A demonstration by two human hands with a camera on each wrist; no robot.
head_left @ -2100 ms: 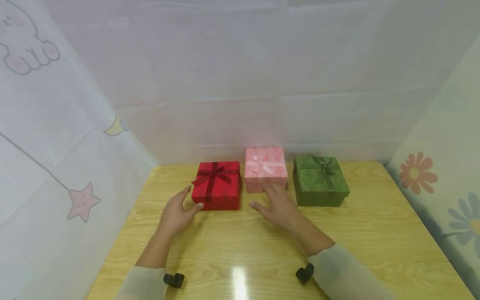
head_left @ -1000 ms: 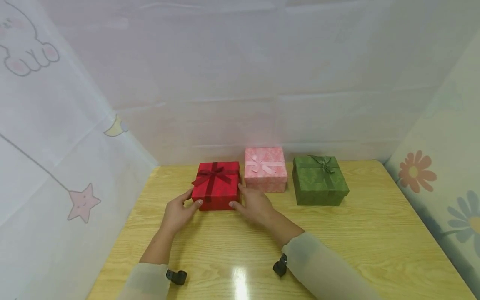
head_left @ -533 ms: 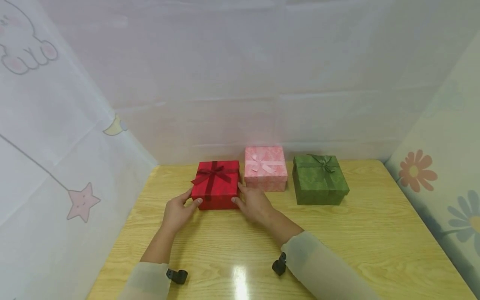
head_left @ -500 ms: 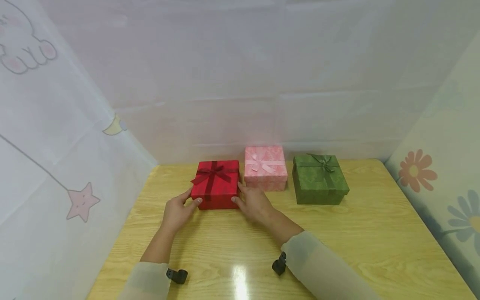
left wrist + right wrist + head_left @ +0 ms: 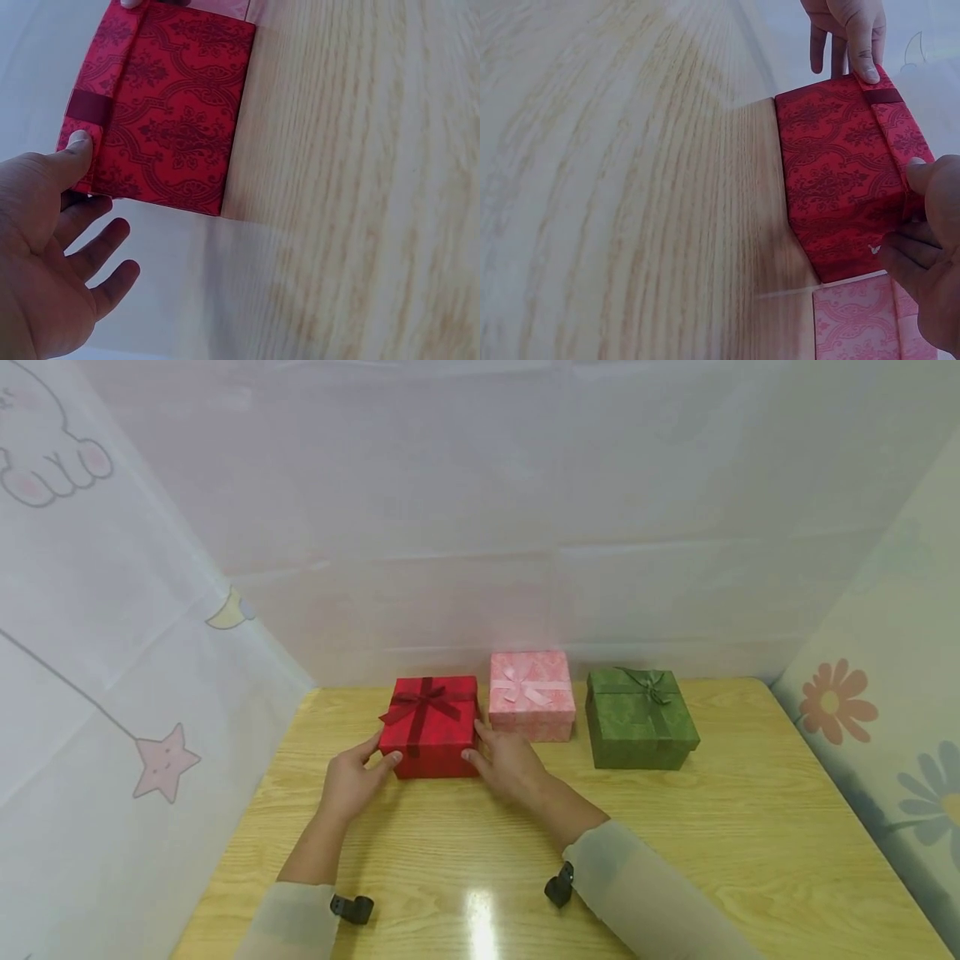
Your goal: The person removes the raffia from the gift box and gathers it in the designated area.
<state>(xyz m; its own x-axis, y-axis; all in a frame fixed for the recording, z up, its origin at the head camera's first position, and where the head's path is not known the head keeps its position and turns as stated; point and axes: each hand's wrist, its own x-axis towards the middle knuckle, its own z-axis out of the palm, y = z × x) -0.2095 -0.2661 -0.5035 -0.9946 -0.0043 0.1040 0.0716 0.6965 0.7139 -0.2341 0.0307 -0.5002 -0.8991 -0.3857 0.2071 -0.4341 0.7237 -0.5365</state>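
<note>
A red gift box [image 5: 435, 763] with a dark red ribbon and bow on its lid [image 5: 442, 731] sits at the back left of the table. My left hand [image 5: 351, 783] holds the lid's front left corner, thumb on the front face and index finger along the side; its other fingers hang free below, as the left wrist view shows. At the front right corner my right hand [image 5: 513, 768] grips the lid the same way, thumb in front and fingers at the side. The lid's lower edge [image 5: 124, 67] stands out from the patterned box wall [image 5: 180, 112].
Just right of the red box stands a pink gift box [image 5: 531, 697] with a pale bow, close to the right fingers. Farther right is a green gift box [image 5: 641, 718]. A white cloth wall [image 5: 450, 527] rises behind the wooden table [image 5: 450, 852].
My right hand has moved left from before the pink box to the red box's right corner. Both hands now grip the lid, which has risen and shifted slightly left. The other boxes stay put.
</note>
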